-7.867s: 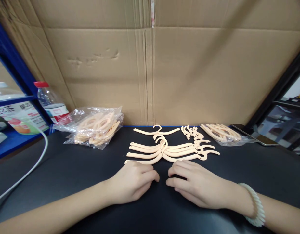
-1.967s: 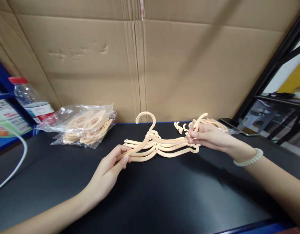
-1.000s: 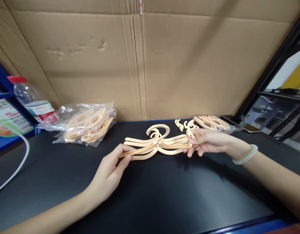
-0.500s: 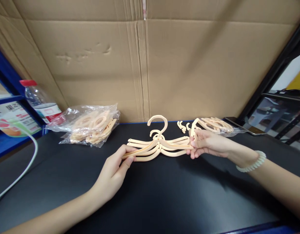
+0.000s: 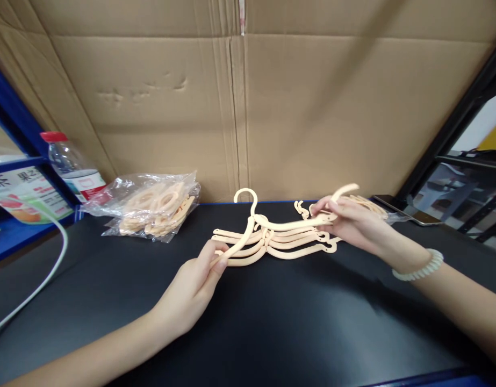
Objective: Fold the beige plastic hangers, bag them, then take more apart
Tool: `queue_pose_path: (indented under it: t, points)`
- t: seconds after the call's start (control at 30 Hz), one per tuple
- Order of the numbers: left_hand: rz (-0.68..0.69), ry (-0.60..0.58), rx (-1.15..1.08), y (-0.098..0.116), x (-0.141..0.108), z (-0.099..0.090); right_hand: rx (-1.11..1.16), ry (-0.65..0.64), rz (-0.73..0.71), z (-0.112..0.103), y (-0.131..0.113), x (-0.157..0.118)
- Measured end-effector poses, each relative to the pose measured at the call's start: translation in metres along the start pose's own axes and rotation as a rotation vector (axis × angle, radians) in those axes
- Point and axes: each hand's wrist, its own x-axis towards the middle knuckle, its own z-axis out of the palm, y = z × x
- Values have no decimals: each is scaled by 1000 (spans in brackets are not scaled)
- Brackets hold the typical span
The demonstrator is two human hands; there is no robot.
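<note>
My left hand (image 5: 193, 287) pinches the left arm of a beige clothes hanger (image 5: 290, 225), tilted above the tabletop. Its hook points up and curls to the left. At the other end, my right hand (image 5: 360, 224) is closed around the right arm's tip. A short curved beige piece (image 5: 346, 190) sticks up from between these fingers; whether it is joined to the hanger is hidden. Just beneath lie several similar hangers (image 5: 298, 253), lined up one behind another, some with small hooked pieces at their right ends.
Plastic bags of beige parts (image 5: 151, 207) lie at the left, beside a red-capped bottle (image 5: 84, 180) and a white cable (image 5: 62, 250). Small hooked pieces (image 5: 301, 209) are near the cardboard wall (image 5: 163, 107). Behind my right hand are more beige parts (image 5: 366, 203) and a phone-like dark slab (image 5: 411, 210).
The held hanger has lifted and tilted, its hook shifting left and its right arm rising. My right hand has moved up and right with the curved piece, uncovering the right ends of the lower hangers.
</note>
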Motion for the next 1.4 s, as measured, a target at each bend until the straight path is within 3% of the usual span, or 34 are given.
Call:
queue_pose_path:
  t: [0.13, 0.27, 0.43, 0.53, 0.63, 0.8, 1.0, 1.13, 1.23, 1.4]
  points:
    - [-22, 12, 180, -2, 1, -2, -86, 62, 63, -30, -11, 4]
    - [22, -7, 429, -4, 0, -4, -429, 45, 131, -64, -25, 3]
    - [262, 15, 724, -5, 1, 0, -1059, -230, 181, -77, -31, 3]
    - [355, 27, 862, -4, 2, 3, -1200, -360, 253, -72, -29, 3]
    - [348, 0, 880, -2, 2, 3, -1239, -409, 312, -68, -27, 4]
    - [319, -28, 831, -2, 3, 0, -1279, -430, 288, -65, -24, 3]
    - [339, 55, 817, -8, 4, 2, -1446, -370, 209, -56, -19, 2]
    - [392, 89, 677, -5, 0, 7, -1624, -276, -21, -31, -12, -7]
    - [420, 15, 574, 0, -5, 14, -1590, -309, -190, -7, 2, -17]
    - [394, -117, 633, -7, -9, 19, -1581, -369, -121, 19, 31, -23]
